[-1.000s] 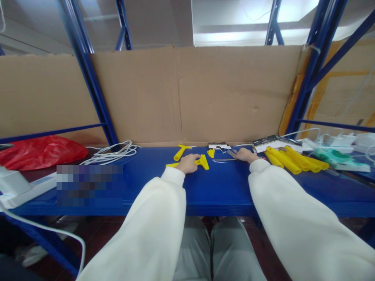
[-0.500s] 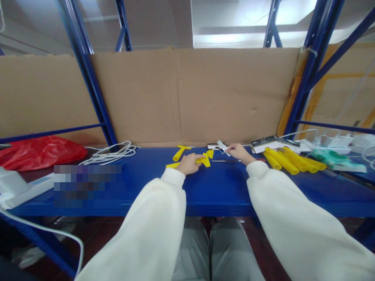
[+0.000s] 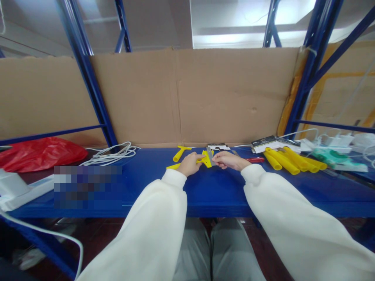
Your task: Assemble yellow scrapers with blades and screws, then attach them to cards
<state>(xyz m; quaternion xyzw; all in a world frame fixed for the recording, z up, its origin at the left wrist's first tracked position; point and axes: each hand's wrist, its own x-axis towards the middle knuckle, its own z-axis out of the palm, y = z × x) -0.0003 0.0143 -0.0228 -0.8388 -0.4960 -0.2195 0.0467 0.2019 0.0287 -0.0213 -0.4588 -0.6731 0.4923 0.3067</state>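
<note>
My left hand point(image 3: 189, 164) is closed around a yellow T-shaped scraper handle point(image 3: 206, 160), whose round grip end sticks out to the left of the hand. A thin grey metal blade point(image 3: 209, 154) is pinched in the fingers of my right hand point(image 3: 227, 160) and stands against the wide head of that handle. Whether the blade sits in a slot cannot be made out. Behind my left hand lies another yellow T-shaped handle point(image 3: 179, 153). A red-handled tool point(image 3: 255, 160), probably a screwdriver, lies beside my right wrist, its shaft partly hidden by the hand.
Several yellow handles point(image 3: 283, 160) lie in a pile on the blue table point(image 3: 152, 187), near a black-and-white packet point(image 3: 265, 143). A small black-and-white packet point(image 3: 219, 146) is behind my hands. White cable point(image 3: 113, 154) and a red bag point(image 3: 43, 152) are left; cardboard point(image 3: 140, 97) stands behind.
My right hand has moved left and toward me, bringing the blade from beside the small packet to the head of the yellow handle. My left hand has stayed nearly still.
</note>
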